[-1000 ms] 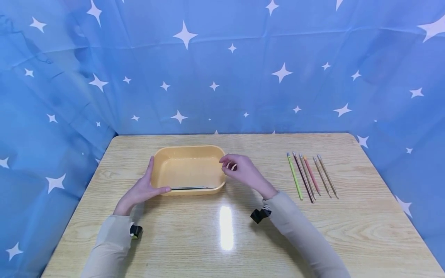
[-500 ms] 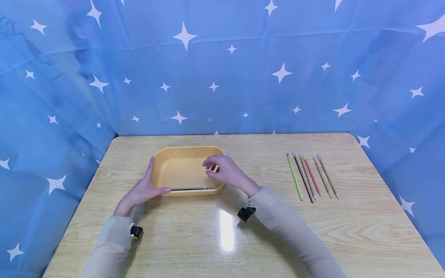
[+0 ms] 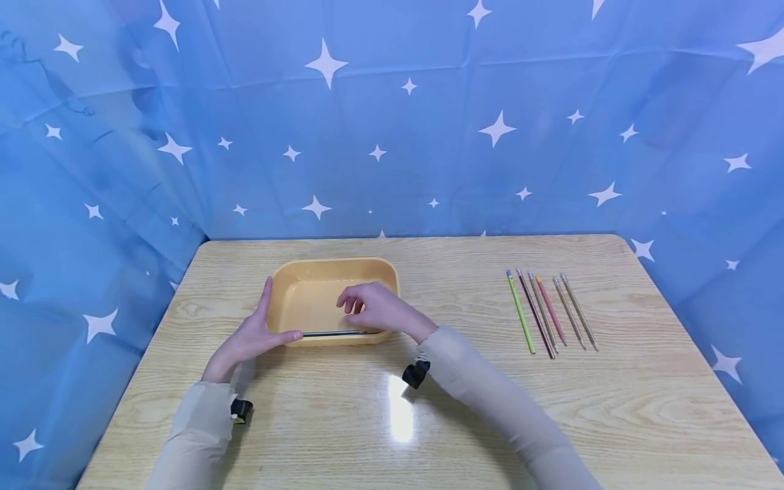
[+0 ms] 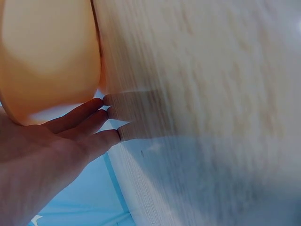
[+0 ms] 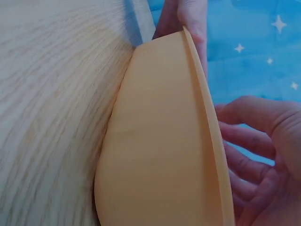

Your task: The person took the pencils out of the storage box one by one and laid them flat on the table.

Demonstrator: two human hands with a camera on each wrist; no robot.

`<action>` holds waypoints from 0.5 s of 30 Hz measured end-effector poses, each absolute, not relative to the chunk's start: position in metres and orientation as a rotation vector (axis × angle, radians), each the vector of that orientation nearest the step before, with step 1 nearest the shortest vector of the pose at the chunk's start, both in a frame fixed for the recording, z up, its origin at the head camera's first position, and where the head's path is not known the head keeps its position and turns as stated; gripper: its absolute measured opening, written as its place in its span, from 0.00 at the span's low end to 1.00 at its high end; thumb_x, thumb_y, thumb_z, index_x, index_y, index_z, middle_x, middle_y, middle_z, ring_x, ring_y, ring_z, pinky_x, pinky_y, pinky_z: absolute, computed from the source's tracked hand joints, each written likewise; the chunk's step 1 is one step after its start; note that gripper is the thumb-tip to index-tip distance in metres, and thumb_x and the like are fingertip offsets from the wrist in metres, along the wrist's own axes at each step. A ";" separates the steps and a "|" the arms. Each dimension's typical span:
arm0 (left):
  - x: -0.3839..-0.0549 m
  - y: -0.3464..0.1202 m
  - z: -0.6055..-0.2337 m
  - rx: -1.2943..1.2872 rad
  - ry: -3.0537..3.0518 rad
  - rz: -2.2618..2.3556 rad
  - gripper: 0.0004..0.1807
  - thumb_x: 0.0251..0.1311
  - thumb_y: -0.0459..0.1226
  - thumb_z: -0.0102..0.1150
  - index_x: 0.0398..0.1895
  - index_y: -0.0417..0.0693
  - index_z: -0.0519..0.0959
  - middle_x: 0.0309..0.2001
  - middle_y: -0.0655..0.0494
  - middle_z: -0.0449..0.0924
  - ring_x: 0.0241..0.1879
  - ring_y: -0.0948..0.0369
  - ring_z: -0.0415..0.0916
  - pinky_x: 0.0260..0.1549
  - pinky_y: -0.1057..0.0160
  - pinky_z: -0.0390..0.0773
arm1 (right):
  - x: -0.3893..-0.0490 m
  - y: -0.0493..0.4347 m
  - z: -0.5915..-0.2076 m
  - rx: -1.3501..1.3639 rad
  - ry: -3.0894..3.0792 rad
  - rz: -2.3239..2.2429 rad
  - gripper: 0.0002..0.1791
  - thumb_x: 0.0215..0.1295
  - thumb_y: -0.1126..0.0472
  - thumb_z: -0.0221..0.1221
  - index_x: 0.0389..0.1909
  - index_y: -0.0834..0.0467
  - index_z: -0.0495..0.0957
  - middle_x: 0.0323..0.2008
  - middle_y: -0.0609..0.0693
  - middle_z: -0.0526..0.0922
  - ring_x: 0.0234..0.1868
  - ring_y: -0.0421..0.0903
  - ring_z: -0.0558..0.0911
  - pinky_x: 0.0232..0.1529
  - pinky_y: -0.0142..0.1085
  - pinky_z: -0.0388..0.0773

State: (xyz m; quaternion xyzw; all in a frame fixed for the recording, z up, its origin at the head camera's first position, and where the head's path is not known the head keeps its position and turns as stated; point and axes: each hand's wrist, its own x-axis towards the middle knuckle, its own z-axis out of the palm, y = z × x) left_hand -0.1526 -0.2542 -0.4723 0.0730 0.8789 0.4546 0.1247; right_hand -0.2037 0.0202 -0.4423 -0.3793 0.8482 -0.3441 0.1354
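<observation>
A shallow yellow-orange plastic basin point(image 3: 306, 299) sits on the table. A dark pencil point(image 3: 333, 333) lies in it along the near wall. My left hand point(image 3: 251, 333) holds the basin's near left corner, with the thumb over the rim and the fingers stretched along the outer wall; in the left wrist view those fingers point(image 4: 89, 117) lie beside the basin. My right hand point(image 3: 380, 306) is over the right half of the basin, loosely bent, with nothing visible between thumb and forefinger. In the right wrist view its fingers point(image 5: 247, 141) show beyond the basin's rim.
Several pencils, among them a green pencil point(image 3: 520, 312), a dark red pencil point(image 3: 536, 313) and a pink pencil point(image 3: 551, 309), lie side by side on the right of the wooden table point(image 3: 459, 272). A blue curtain point(image 3: 416, 136) with white stars hangs behind.
My right hand has moved left from the basin's right rim to over its inside, lowering a little toward the pencil. My left hand, the basin and the pencils stay in place.
</observation>
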 end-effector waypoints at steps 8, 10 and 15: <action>-0.152 -0.255 -0.475 0.205 2.560 1.326 0.68 0.54 0.45 0.70 0.74 0.49 0.21 0.75 0.33 0.33 0.69 0.36 0.48 0.63 0.36 0.52 | -0.207 0.004 -0.453 -1.030 2.279 -1.011 0.11 0.60 0.65 0.65 0.43 0.63 0.81 0.28 0.44 0.81 0.32 0.39 0.80 0.37 0.29 0.75; -0.151 -0.255 -0.475 0.196 2.558 1.327 0.67 0.54 0.45 0.70 0.74 0.49 0.21 0.75 0.34 0.32 0.70 0.36 0.46 0.63 0.36 0.51 | -0.207 0.000 -0.456 -1.018 2.246 -1.005 0.10 0.60 0.65 0.65 0.43 0.62 0.82 0.29 0.44 0.81 0.33 0.39 0.80 0.39 0.29 0.76; -0.152 -0.255 -0.477 0.191 2.560 1.331 0.68 0.53 0.46 0.70 0.74 0.50 0.21 0.75 0.35 0.31 0.70 0.36 0.43 0.64 0.36 0.49 | -0.209 -0.006 -0.464 -1.004 2.212 -0.961 0.10 0.62 0.67 0.63 0.44 0.62 0.82 0.31 0.46 0.83 0.35 0.39 0.81 0.42 0.29 0.75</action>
